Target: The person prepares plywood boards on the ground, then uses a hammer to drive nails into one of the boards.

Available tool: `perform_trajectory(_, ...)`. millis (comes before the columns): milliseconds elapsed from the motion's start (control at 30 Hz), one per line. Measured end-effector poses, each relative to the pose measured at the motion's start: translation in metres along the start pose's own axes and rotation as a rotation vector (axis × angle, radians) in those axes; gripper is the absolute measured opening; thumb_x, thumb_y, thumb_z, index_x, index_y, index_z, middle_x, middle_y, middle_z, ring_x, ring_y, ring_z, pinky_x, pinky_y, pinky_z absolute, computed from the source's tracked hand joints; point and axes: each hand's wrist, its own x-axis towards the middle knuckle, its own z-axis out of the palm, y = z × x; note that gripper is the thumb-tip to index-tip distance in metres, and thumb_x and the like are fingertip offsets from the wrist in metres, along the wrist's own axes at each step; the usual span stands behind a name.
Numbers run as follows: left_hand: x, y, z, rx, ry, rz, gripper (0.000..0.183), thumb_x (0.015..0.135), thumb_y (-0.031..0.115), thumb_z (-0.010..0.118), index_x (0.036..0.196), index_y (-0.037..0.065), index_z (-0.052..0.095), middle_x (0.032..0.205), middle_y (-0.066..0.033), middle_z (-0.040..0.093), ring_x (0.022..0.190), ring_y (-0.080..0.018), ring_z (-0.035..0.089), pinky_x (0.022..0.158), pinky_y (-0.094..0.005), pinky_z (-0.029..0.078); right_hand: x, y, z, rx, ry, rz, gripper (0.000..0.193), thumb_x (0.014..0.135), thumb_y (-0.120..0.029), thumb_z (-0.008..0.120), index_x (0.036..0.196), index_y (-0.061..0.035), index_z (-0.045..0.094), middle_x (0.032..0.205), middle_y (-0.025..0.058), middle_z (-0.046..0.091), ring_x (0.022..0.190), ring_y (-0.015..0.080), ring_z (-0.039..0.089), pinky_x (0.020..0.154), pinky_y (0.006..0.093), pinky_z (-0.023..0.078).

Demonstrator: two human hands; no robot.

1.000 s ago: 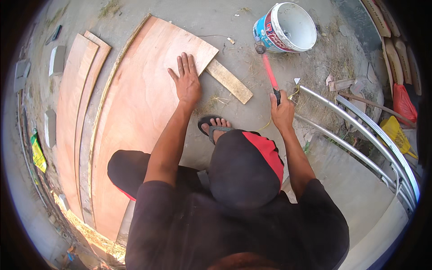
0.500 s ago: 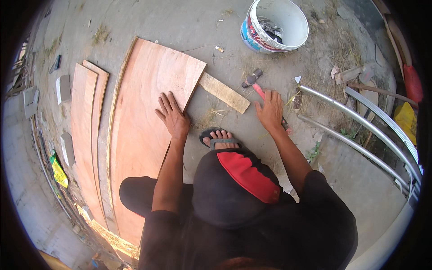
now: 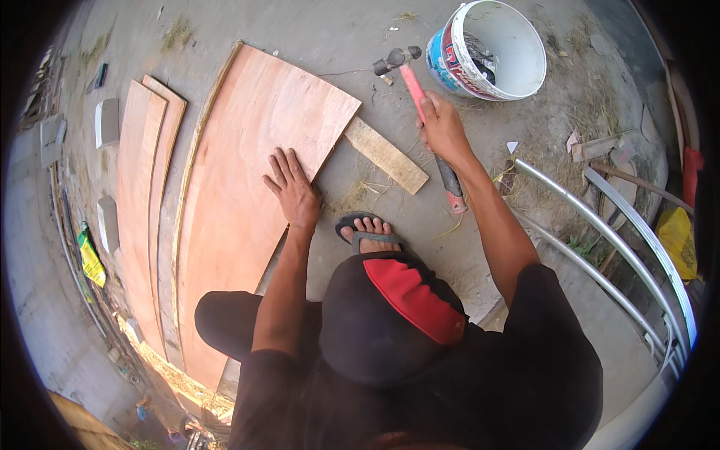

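Observation:
My left hand (image 3: 292, 187) lies flat, fingers spread, on the right edge of a large reddish plywood sheet (image 3: 240, 195) on the concrete ground. My right hand (image 3: 442, 127) grips the pink handle of a claw hammer (image 3: 416, 86), its dark head raised above the ground near the sheet's far corner. A short wooden batten (image 3: 386, 155) sticks out from under the sheet's corner, between my two hands. My sandalled foot (image 3: 367, 229) rests on the ground just behind the batten.
A white bucket (image 3: 517, 82) with tools inside stands at the far right. Two narrow plywood strips (image 3: 142, 195) lie left of the big sheet. Curved metal rails (image 3: 615, 247) run along the right, with scrap wood and a yellow bag (image 3: 679, 232) beyond them.
My right hand has taken the hammer off the ground and lifted it, head up, toward the bucket. My left hand stays flat on the plywood edge.

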Motion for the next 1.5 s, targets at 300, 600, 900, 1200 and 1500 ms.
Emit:
perform_trajectory(300, 0.001, 0.005, 0.005, 0.057, 0.023, 0.015, 0.085, 0.081, -0.003, 0.049, 0.161, -0.003, 0.021, 0.169, -0.0252, 0.017, 0.158, -0.0438, 0.011, 0.12, -0.0706, 0.009, 0.003, 0.011, -0.01, 0.007, -0.154, 0.146, 0.027, 0.108, -0.026, 0.046, 0.109, -0.002, 0.059, 0.07, 0.0011, 0.052, 0.051, 0.0081, 0.048, 0.042, 0.0283, 0.037)
perform_trajectory(600, -0.002, 0.0, 0.001, -0.004, 0.021, -0.049, 0.081, 0.085, -0.002, 0.048, 0.162, 0.002, 0.022, 0.17, -0.0205, 0.017, 0.158, -0.0401, 0.012, 0.122, -0.0676, 0.006, -0.128, 0.087, -0.037, -0.666, 0.132, -0.315, 0.033, 0.096, -0.022, 0.067, 0.123, -0.0016, 0.065, 0.103, 0.0215, 0.071, 0.092, 0.0391, 0.071, 0.078, 0.0428, 0.056)
perform_trajectory(900, -0.017, -0.019, -0.045, -0.252, 0.047, -0.027, 0.077, 0.089, 0.017, 0.068, 0.158, 0.009, 0.035, 0.165, -0.0171, 0.032, 0.154, -0.0364, 0.027, 0.123, -0.0605, 0.021, 0.0, -0.021, -0.123, 0.242, 0.69, 0.092, 0.063, 0.102, -0.059, 0.049, 0.13, -0.0027, 0.051, 0.081, 0.0095, 0.059, 0.058, 0.0149, 0.053, 0.045, 0.0271, 0.039)
perform_trajectory(1200, -0.157, -0.041, -0.014, -1.66, 0.356, -1.403, 0.054, 0.107, 0.041, 0.052, 0.128, -0.009, 0.057, 0.114, -0.025, 0.068, 0.089, -0.0301, 0.073, 0.083, -0.0383, 0.059, -0.017, -0.019, -0.119, 0.088, 0.558, 0.167, 0.021, 0.09, -0.012, 0.057, 0.106, 0.0006, 0.058, 0.077, 0.013, 0.063, 0.06, 0.0203, 0.061, 0.049, 0.0314, 0.047)
perform_trajectory(1500, -0.202, -0.104, -0.024, -2.263, 0.653, -1.4, 0.072, 0.11, 0.049, 0.036, 0.151, -0.009, 0.025, 0.137, -0.0348, 0.054, 0.123, -0.0419, 0.063, 0.1, -0.0461, 0.057, -0.286, 0.011, -0.04, 0.13, 0.581, 0.293, 0.016, 0.086, -0.018, 0.057, 0.093, -0.0036, 0.059, 0.066, 0.0088, 0.057, 0.048, 0.0207, 0.052, 0.043, 0.0342, 0.036)
